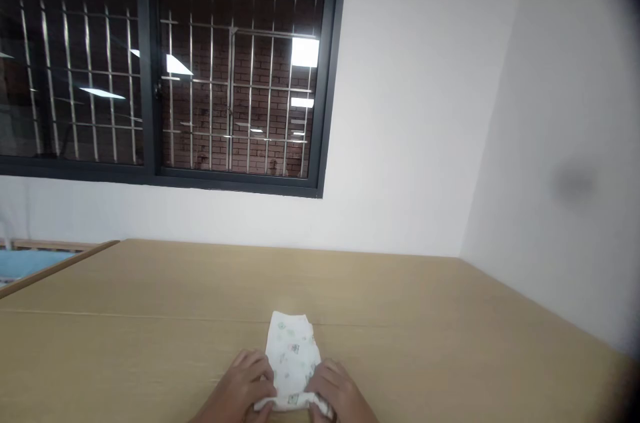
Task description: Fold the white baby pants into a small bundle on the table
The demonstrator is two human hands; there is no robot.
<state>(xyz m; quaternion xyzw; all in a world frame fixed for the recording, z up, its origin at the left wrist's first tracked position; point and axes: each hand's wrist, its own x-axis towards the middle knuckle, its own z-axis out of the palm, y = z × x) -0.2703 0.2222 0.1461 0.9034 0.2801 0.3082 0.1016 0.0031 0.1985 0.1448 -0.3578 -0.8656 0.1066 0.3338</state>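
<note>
- Head view: a folded white printed cloth (293, 356) lies lengthwise near the near edge of a light wooden tabletop (400, 303), between the hands.
- The left hand (240, 386) and right hand (335, 390) each pinch the cloth's near end from either side, seemingly to keep its layers together.
- Far side: a barred window (240, 76) set in a white wall (400, 110).

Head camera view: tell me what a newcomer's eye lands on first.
The dark-framed barred window dominates the upper left, with a brick wall behind it. At the bottom centre, on the tan wood-grain table, the left hand and right hand grip the near end of a folded white printed cloth.
</note>
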